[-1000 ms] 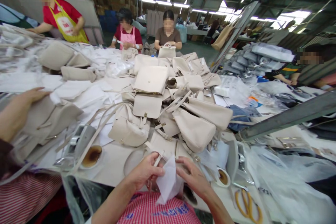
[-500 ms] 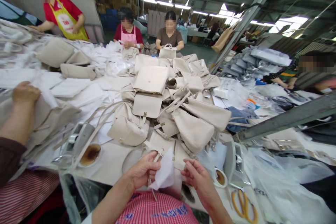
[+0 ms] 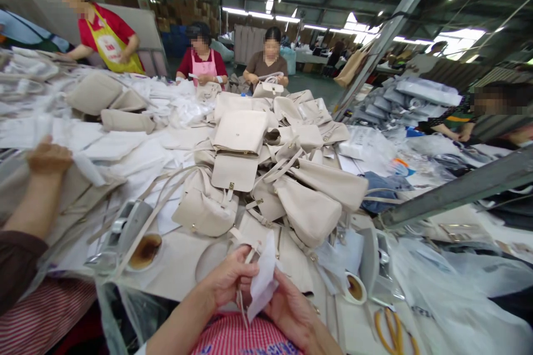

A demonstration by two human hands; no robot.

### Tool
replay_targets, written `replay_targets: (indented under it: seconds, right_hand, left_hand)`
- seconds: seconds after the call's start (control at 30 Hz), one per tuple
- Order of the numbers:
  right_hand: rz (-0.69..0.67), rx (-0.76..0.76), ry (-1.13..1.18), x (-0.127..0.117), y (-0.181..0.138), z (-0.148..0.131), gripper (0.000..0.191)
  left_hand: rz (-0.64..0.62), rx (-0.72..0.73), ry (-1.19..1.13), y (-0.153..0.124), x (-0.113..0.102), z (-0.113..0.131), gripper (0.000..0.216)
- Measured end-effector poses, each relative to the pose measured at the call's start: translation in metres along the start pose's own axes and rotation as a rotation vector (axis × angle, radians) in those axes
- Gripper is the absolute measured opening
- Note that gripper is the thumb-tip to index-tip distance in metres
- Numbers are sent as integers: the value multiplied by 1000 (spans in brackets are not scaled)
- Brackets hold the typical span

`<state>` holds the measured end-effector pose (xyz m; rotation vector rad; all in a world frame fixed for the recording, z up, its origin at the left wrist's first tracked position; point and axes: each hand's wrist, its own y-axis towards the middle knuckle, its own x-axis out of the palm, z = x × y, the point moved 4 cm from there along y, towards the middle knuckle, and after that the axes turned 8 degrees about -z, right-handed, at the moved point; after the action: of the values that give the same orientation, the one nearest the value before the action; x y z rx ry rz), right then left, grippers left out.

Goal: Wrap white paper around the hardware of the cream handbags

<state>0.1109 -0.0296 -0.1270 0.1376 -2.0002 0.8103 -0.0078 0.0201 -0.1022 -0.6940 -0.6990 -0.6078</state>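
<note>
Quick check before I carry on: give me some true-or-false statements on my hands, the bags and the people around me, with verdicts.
1. Your left hand and right hand are both at the white sheet. True.
2. Your right hand is gripping the yellow-handled tool. False: the tool lies apart from it, farther right.
3. Beige bags are piled ahead of your hands. True.
4. The person in the yellow apron is right of the person in the pink apron. False: the yellow apron is on the left.
5. A co-worker's hand shows at the left of the view. True.
</note>
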Motion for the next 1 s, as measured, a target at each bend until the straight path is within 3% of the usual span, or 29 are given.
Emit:
replay_targets:
  seconds: [0.1,0.27,0.4,0.47,0.6,0.7,0.8,0.93,1.0]
  right_hand:
    - [124,-85,33,-16,4,2,38]
    - [181,-187,-210,-31,6,-1,45]
    - [171,-183,-372,-39,9,6,42]
    - [123,-120,-488,-42,8,11,39]
    - [88,-6,-834,-51,8,19,36]
    - [131,-27,-1030,-54,14,22,36]
    - [87,6,-983,-46,20,29,41]
    - [-28,93,-688,-25,19,38,44]
    - [-55,136,-542,-18,16,44,44]
  left_hand:
    - [52,-12,155,-14,-11,3,43]
    - [38,-205,376,-51,-28,-2,25]
    - [148,-159,375,-61,-38,-8,17]
    - [200,-105,378,-61,-38,-8,29]
    - [393,6,466,-70,-36,-2,80]
    - [393,2,450,-77,-31,-3,70]
    - [415,43,424,-77,-32,-12,55]
    - [569,133,509,-73,-46,-31,52]
    - [589,131,510,-70,-55,-41,49]
